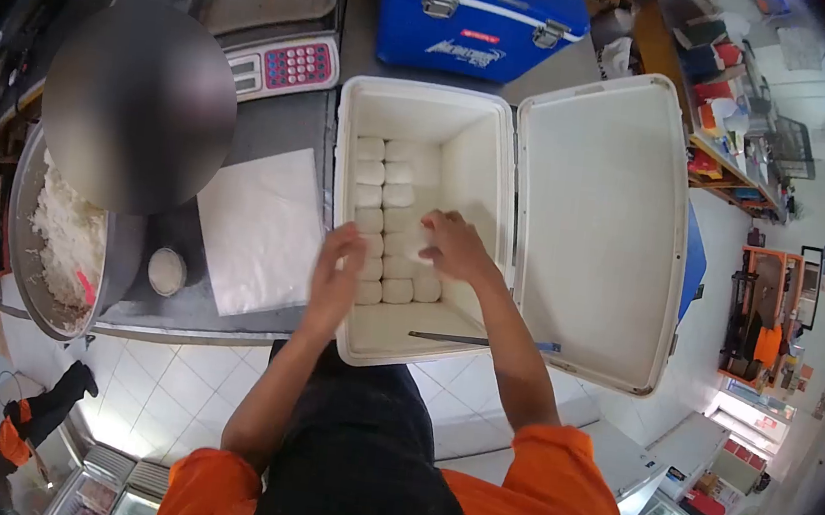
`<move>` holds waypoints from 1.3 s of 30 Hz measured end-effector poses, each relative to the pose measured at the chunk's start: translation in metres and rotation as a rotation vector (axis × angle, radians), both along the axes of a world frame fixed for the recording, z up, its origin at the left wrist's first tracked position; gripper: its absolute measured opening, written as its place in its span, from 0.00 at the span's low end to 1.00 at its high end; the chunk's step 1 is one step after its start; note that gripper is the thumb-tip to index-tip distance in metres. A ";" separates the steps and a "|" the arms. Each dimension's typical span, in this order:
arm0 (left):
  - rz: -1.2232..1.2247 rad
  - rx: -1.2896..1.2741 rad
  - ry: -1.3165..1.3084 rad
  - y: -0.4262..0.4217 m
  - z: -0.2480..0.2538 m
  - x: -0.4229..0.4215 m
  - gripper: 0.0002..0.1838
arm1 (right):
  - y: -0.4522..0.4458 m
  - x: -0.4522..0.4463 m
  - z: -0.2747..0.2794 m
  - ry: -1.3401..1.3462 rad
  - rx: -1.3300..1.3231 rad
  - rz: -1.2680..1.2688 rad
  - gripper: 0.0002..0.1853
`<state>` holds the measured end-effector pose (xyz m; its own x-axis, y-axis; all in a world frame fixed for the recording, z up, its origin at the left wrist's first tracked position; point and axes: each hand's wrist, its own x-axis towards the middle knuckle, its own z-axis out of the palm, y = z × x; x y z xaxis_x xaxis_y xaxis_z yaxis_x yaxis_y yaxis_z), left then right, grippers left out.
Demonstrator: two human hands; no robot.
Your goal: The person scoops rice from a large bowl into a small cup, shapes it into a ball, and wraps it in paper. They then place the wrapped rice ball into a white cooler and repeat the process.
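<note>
An open white cooler box (472,123) holds rows of white, rounded blocks (396,291) along its left side and bottom. My left hand (337,275) is at the box's left edge, blurred, beside the blocks; whether it holds anything is hidden. Inside the box, my right hand (454,247) hovers over the right side of the rows with curled fingers close to a white block, and I cannot make out whether it grips it. A stack of clear plastic sheets (264,232) lies on the dark counter to the left.
The box's lid (602,227) hangs open to the right, with a dark strap (454,338) across the near corner. Behind stand a blue cooler (477,23) and a scale (287,65). At left are a bowl of white shreds (73,232) and a small round container (167,272).
</note>
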<state>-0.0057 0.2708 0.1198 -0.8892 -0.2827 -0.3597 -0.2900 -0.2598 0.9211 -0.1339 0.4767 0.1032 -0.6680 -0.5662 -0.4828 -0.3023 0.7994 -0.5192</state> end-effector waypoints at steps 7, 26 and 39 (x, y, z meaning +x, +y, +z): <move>0.289 0.051 -0.341 -0.053 0.039 0.098 0.25 | 0.012 -0.006 -0.157 -0.080 0.545 0.264 0.29; 0.693 0.099 -0.414 -0.085 -0.005 0.196 0.26 | 0.039 -0.043 -0.231 -0.064 0.373 0.405 0.28; 0.771 -1.084 -0.387 -0.237 -0.114 0.117 0.57 | -0.130 0.061 0.075 0.223 -0.559 -0.343 0.09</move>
<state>0.1117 0.0337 0.0056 -0.2774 -0.9460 0.1679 -0.6827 0.3171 0.6583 -0.0734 0.3463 0.1786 -0.9033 -0.4289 -0.0103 -0.2273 0.4990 -0.8362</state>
